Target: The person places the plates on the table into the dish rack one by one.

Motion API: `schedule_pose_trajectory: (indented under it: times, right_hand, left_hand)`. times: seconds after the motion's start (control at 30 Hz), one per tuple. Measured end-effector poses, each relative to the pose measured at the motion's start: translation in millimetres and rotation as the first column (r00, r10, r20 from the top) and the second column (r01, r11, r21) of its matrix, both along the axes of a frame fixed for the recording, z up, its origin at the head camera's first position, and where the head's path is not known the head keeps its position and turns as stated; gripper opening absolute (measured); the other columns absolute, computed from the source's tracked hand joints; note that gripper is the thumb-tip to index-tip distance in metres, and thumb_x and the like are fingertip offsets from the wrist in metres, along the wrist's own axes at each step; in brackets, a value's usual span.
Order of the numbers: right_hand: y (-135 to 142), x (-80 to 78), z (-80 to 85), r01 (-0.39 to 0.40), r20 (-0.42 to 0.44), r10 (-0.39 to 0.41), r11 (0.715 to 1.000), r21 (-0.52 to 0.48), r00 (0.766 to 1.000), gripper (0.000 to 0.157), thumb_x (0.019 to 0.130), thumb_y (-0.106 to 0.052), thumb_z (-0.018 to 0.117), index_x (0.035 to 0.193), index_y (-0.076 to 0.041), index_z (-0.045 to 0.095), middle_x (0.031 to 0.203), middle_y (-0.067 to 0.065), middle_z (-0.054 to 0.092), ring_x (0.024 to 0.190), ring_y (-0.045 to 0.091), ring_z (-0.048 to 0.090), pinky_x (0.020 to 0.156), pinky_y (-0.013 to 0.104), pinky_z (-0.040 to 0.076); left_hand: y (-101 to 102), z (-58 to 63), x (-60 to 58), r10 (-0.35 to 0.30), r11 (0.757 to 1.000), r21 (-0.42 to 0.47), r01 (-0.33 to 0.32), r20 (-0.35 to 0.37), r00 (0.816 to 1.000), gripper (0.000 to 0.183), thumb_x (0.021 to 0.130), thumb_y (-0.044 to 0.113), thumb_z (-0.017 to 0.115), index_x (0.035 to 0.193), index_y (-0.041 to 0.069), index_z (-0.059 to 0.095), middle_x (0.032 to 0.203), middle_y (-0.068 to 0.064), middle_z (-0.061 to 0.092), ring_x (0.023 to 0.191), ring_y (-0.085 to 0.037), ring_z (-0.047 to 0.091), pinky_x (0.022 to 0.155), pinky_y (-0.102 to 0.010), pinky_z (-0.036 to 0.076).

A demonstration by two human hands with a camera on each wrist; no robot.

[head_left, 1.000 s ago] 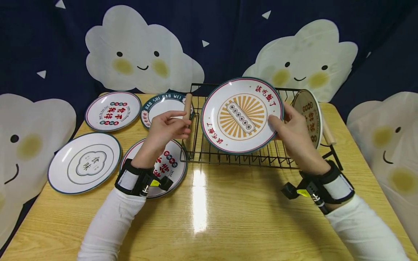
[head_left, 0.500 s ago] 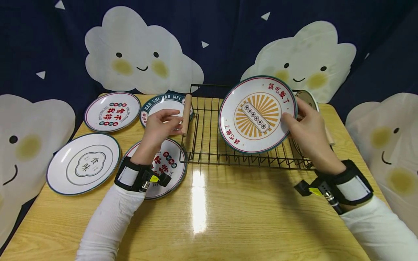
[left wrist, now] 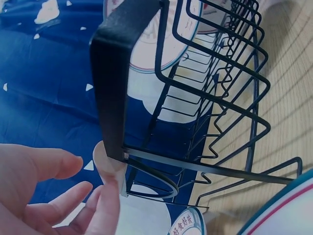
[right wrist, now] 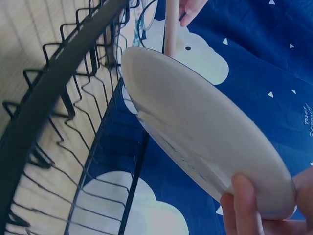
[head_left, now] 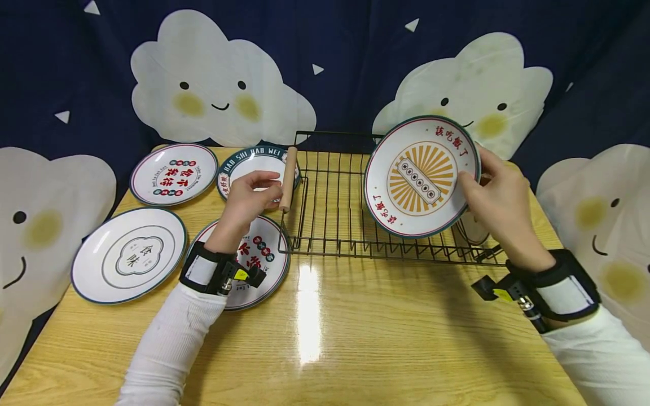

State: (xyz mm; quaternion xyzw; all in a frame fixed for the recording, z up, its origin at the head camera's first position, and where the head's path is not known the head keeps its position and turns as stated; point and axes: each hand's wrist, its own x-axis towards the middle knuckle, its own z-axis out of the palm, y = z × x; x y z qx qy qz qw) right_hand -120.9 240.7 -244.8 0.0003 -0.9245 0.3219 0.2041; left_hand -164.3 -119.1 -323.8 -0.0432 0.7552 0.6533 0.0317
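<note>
My right hand (head_left: 500, 206) grips the right rim of a white plate (head_left: 421, 177) with a gold sunburst, thumb on the front and fingers behind. The plate is tilted, its face toward the head camera, over the right part of a black wire dish rack (head_left: 330, 206). Its pale underside shows in the right wrist view. Below it, part of another plate (head_left: 469, 231) stands in the rack, mostly hidden. My left hand (head_left: 249, 200) is at the rack's left wooden handle (head_left: 288, 180); in the left wrist view its loose fingers (left wrist: 108, 208) touch the handle while the thumb stays apart.
Left of the rack, several plates lie on the wooden table (head_left: 355, 338): a red-lettered plate (head_left: 174, 173), a green-rimmed plate (head_left: 259, 160), a flower-pattern plate (head_left: 129, 256) and another red-lettered plate (head_left: 269, 270) beneath my left wrist. A dark blue cloud-print curtain (head_left: 345, 34) hangs behind.
My right hand has carried the sunburst plate to the right along the rack, now covering most of the standing plate. My left hand has shifted slightly left and stays by the handle.
</note>
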Motion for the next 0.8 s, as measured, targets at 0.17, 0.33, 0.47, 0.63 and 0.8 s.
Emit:
schedule_pose_trajectory:
  times: [0.17, 0.33, 0.47, 0.63, 0.8]
  right_hand:
    - [3.5, -1.3, 3.6, 0.05, -0.089, -0.041, 0.993, 0.102, 0.995, 0.042, 0.083, -0.014, 0.052, 0.123, -0.025, 0.061, 0.082, 0.014, 0.068, 0.046, -0.012, 0.039, 0.038, 0.011, 0.031]
    - [6.9, -3.9, 6.9, 0.029, -0.156, -0.01, 0.992, 0.122, 0.988, 0.044, 0.081, -0.009, 0.052, 0.122, -0.023, 0.062, 0.087, 0.017, 0.069, 0.044, -0.015, 0.036, 0.037, 0.009, 0.029]
    - [11.7, -4.3, 9.0, 0.021, -0.166, 0.003, 0.99, 0.138, 0.986, 0.044, 0.081, -0.008, 0.053, 0.122, -0.022, 0.062, 0.093, 0.018, 0.069, 0.043, -0.017, 0.035, 0.036, 0.009, 0.027]
    - [17.2, -4.9, 10.7, 0.032, -0.19, 0.006, 0.981, 0.193, 0.982, 0.043, 0.079, -0.007, 0.054, 0.12, -0.018, 0.064, 0.092, 0.019, 0.069, 0.041, -0.015, 0.03, 0.037, 0.013, 0.023]
    - [19.8, -6.2, 12.3, 0.032, -0.241, 0.032, 0.966, 0.256, 0.97, 0.044, 0.076, -0.002, 0.053, 0.117, -0.012, 0.065, 0.094, 0.02, 0.068, 0.043, -0.012, 0.024, 0.038, 0.021, 0.02]
  left_hand:
    - [0.3, -1.1, 1.3, -0.045, 0.998, -0.035, 0.046, 0.027, 0.999, 0.042, 0.083, 0.006, 0.059, 0.125, 0.003, 0.055, 0.11, -0.013, 0.055, 0.073, -0.008, 0.059, 0.066, -0.021, 0.055]
    - [1.3, 0.0, 2.2, -0.066, 0.996, -0.055, 0.068, 0.04, 0.997, 0.047, 0.084, 0.008, 0.061, 0.13, 0.007, 0.052, 0.118, -0.015, 0.053, 0.078, -0.01, 0.059, 0.069, -0.023, 0.054]
    - [2.2, 1.0, 2.9, -0.074, 0.996, -0.05, 0.077, 0.049, 0.996, 0.049, 0.083, 0.005, 0.06, 0.131, 0.007, 0.051, 0.119, -0.016, 0.052, 0.08, -0.012, 0.059, 0.072, -0.027, 0.055]
    - [3.6, 0.6, 3.0, -0.074, 0.996, -0.046, 0.076, 0.049, 0.996, 0.049, 0.083, 0.003, 0.059, 0.131, 0.006, 0.051, 0.12, -0.017, 0.051, 0.083, -0.014, 0.058, 0.076, -0.031, 0.055]
    - [4.7, -0.2, 2.0, -0.075, 0.996, -0.048, 0.077, 0.049, 0.996, 0.048, 0.084, 0.004, 0.059, 0.131, 0.006, 0.051, 0.12, -0.017, 0.052, 0.085, -0.016, 0.058, 0.077, -0.033, 0.056]
